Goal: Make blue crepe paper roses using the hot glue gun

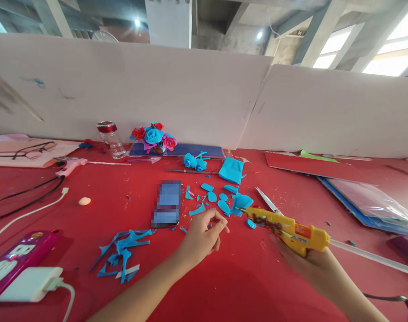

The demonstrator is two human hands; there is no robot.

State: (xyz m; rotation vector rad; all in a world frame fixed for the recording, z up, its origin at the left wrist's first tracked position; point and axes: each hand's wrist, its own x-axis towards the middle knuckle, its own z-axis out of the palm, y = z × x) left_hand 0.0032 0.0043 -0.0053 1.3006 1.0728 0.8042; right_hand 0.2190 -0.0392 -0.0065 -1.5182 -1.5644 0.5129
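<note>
My right hand (302, 259) grips a yellow hot glue gun (291, 228), its nozzle pointing left over the blue cut pieces. A long translucent glue stick (371, 255) sticks out of its back end. Left of the nozzle, my left hand (205, 232) is closed with thumb and fingers together; whatever it may pinch is too small or hidden to make out. Just beyond my hands lie several blue petal-shaped pieces (224, 206) and a folded blue piece (231, 170). Partly behind the glue gun are scissors (267, 199). Small blue rolled flowers (194, 162) lie farther back.
A phone (166, 203) and blue scraps (123, 252) lie left of my hands. A pink glue gun (71, 166), a power strip (26, 255) and cables are farther left. A glass bottle (111, 139) and a flower bunch (154, 137) stand before the white partition (190, 94).
</note>
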